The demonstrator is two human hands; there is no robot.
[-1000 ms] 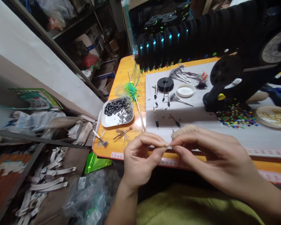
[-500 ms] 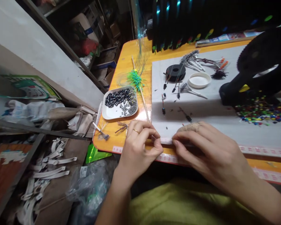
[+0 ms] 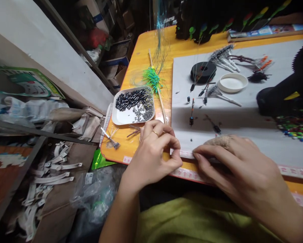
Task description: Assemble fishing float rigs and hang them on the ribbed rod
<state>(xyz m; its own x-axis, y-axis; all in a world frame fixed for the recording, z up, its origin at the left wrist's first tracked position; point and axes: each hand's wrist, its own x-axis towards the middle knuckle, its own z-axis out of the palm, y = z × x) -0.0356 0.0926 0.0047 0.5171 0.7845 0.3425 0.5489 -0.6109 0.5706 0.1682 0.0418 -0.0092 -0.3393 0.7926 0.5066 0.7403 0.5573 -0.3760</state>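
Observation:
Thumb and forefinger pressed together, my left hand [image 3: 159, 153] hovers over the table's front edge; whatever it pinches is too fine to make out. A short gap to its right, my right hand [image 3: 232, 162] makes a similar pinch, and its contents are hidden too. A finger of the right hand has a tan wrapping [image 3: 218, 141]. Beyond the hands, small black-bodied pieces with thin stems, one of them a dark float-like piece [image 3: 191, 120], lie on the white board [image 3: 183, 130]. Left of the board, a white tray [image 3: 121, 118] holds black cylinders and small grey bits.
A black spool [image 3: 203, 72] and a shallow white dish [image 3: 232, 83] sit further back. A stick with green-blue bristles [image 3: 152, 78] lies beside the tray. Colourful beads [image 3: 297, 125] are heaped at right, near a black stand [image 3: 273, 98]. Measuring tape [image 3: 187, 172] lines the front edge.
The view has shifted, so the board and its items appear further right. Both hands keep their pinched pose, with about the same gap between them.

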